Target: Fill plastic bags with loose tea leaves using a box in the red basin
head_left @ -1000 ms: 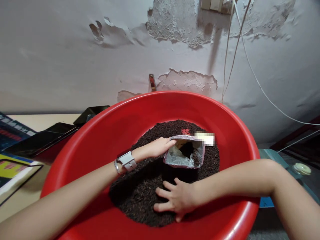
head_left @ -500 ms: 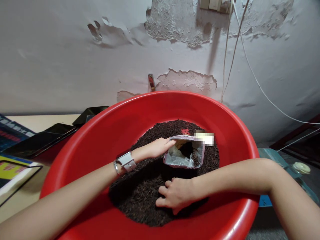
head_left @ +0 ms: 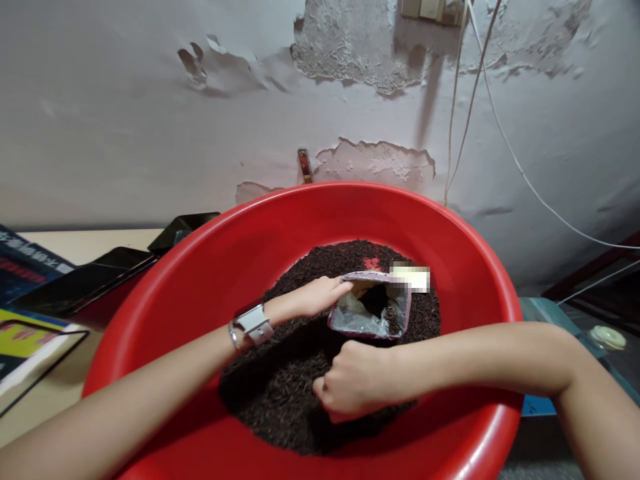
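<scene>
Inside the red basin (head_left: 345, 212), at left, the dark dried leaves (head_left: 287, 403) lie heaped. Next comes the left hand (head_left: 320, 295), at the upper left edge of the open bag (head_left: 347, 317); some of its fingers are hidden, so I cannot tell if they are clamped on it. This hand and the bag have stayed in place. The bag rests among the leaves, its mouth turned toward the camera. To the right and lower, the right hand (head_left: 356, 381) was spread one second ago; now its fingers are curled together. I judge it is gathering leaves, but its palm is hidden.
</scene>
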Tool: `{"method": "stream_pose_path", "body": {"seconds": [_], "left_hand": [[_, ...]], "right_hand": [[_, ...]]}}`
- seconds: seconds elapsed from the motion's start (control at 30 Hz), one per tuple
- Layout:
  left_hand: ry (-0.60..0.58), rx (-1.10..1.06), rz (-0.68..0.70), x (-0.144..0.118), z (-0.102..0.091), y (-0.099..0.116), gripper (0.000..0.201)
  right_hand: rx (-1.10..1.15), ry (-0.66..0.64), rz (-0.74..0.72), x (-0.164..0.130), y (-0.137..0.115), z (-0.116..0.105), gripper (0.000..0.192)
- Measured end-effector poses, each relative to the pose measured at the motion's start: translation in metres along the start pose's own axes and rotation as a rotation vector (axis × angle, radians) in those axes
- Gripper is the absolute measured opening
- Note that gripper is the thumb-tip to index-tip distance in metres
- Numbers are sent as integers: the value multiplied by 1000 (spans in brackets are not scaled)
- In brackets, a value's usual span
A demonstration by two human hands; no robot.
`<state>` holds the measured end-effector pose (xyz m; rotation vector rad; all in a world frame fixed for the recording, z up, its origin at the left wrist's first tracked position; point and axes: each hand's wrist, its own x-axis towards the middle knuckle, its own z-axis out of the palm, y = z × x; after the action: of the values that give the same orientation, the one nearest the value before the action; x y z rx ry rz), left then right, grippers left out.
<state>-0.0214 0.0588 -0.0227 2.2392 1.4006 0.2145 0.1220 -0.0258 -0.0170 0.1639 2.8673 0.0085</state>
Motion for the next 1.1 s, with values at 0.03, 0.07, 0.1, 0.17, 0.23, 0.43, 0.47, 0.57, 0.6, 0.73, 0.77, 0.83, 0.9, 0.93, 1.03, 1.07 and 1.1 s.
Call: {"method": "stream_pose_path", "body": {"seconds": [0.03,0.07,0.1,0.17,0.23,0.43,0.47,0.57,0.6,0.73,0.77,0.83,0.9,0.93,1.03,1.07,1.1], "left_hand": [[-6,7,-5,0,0,-1,42],[-10,12,-8,1,1,-2,42],[-15,19,-5,2,2,-4,41],[-30,52,25,4,4,-7,39],[-56,83,56,6,5,-10,37],[-52,62,-30,3,1,-1,47],[-54,52,-37,2,0,1,48],[-78,43,-44,-1,-2,4,50],[-80,50,-47,-1,-2,4,50],[-61,44,-39,1,1,1,49],[-53,33,-35,2,2,0,49],[-49,20,-33,2,3,0,49],[-63,27,-46,2,3,1,50],[-70,36,-53,2,3,1,50],[-74,63,-73,1,2,4,51],[-73,68,-76,1,1,5,50],[-71,73,-78,0,1,5,50]], "right_hand": [[-18,35,33,-3,3,-8,24],[-48,67,92,-7,6,-15,24],[-91,91,181,-11,10,-22,23],[-225,114,404,-17,18,-32,24],[-376,135,548,-22,23,-35,28],[-169,130,74,-20,7,-16,21],[-91,47,23,-19,2,-11,27],[-1,-215,93,-12,-4,7,55],[-2,-262,156,-10,-4,12,59],[-39,-242,309,2,9,35,66],[-42,-232,315,4,13,40,71],[-14,-255,336,8,19,48,83],[89,-345,371,11,22,51,93],[158,-387,380,11,24,51,97],[336,-388,386,12,28,46,103],[367,-339,395,12,29,43,101],[391,-289,408,12,30,41,99]]}}
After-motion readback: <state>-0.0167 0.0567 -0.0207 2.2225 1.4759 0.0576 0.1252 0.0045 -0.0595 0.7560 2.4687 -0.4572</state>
